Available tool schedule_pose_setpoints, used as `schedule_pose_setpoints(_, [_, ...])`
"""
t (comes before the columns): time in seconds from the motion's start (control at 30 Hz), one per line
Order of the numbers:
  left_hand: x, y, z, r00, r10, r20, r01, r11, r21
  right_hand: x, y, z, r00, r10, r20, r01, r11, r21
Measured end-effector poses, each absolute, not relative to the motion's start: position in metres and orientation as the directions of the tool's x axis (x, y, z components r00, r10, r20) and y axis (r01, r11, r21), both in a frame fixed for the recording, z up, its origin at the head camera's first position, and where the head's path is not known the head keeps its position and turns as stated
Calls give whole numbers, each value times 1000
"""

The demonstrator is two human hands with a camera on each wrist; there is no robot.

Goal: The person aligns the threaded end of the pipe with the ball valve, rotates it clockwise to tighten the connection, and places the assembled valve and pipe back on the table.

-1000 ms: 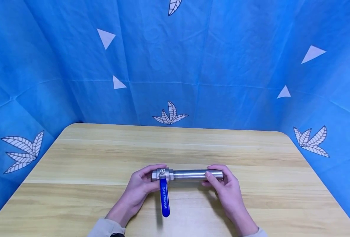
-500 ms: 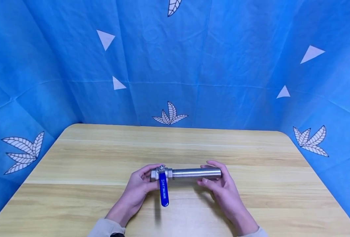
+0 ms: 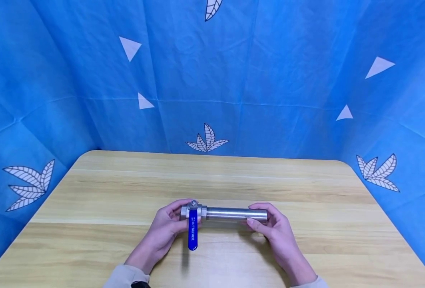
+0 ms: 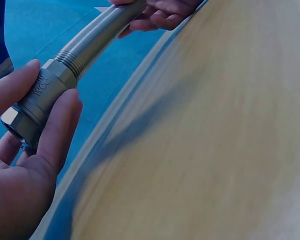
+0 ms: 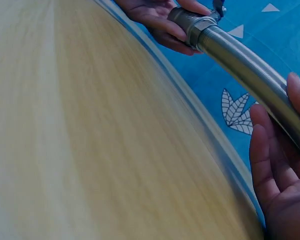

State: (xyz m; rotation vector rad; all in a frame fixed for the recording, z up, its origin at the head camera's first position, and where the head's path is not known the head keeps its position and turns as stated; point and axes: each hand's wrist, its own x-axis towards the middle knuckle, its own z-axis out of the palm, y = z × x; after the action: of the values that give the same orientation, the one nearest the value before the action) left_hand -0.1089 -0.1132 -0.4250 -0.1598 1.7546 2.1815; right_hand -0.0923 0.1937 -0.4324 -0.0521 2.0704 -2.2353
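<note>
My left hand (image 3: 162,230) grips the metal valve (image 3: 199,211), with the thumb on the side toward six o'clock and a finger over the side toward twelve. My right hand (image 3: 280,234) pinches the metal pipe (image 3: 228,213) close to its three o'clock end, thumb tip on the near side and fingers on the far side.

Taking the centre of the head view as the middle of the dial, the valve sits at about six o'clock. The pipe joins it and runs off toward three o'clock, nearly level. The valve's blue handle (image 3: 193,233), printed with white lettering, points to six o'clock. In my left wrist view, a ring of thread (image 4: 69,62) shows on the pipe right beside the valve's nut, and raised letters stand on the valve's body.

I hold the joined piece above the wooden table (image 3: 212,178); in the left wrist view its shadow (image 4: 145,120) falls on the wood, apart from the pipe. A pale sleeve (image 3: 124,276) covers my left forearm, with something dark (image 3: 140,285) at the wrist.

Past the table's twelve o'clock edge hangs a blue cloth (image 3: 288,80), which also runs down the nine and three o'clock sides. It carries white triangles around ten and two o'clock and leaf prints, one of them (image 3: 206,140) near the dial's centre.
</note>
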Motion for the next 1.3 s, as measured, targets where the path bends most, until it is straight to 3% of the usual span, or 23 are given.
schedule_pose_setpoints(0.23, [-108,-112,-424,-928,214,-305,-350,-221,910,-92,194,-432,-992,-112,-50,52,-15,-999])
schedule_pose_setpoints(0.5, [-109,-114,-426,-928,203,-312,-355,-234,905,-92,201,-434,-973,-228,-33,48,-63,-997])
schedule_pose_setpoints(0.73, [-110,-115,-425,-929,219,-300,-348,-230,909,-92,201,-434,-986,-167,-13,23,-59,-998])
schedule_pose_setpoints(1.07, [-109,-114,-422,-934,198,-298,-331,-163,930,-90,200,-434,-988,-153,-8,33,-158,-987])
schedule_pose_setpoints(1.3, [-111,-113,-421,-930,198,-310,-346,-181,921,-89,192,-428,-993,-84,-82,88,-78,-993])
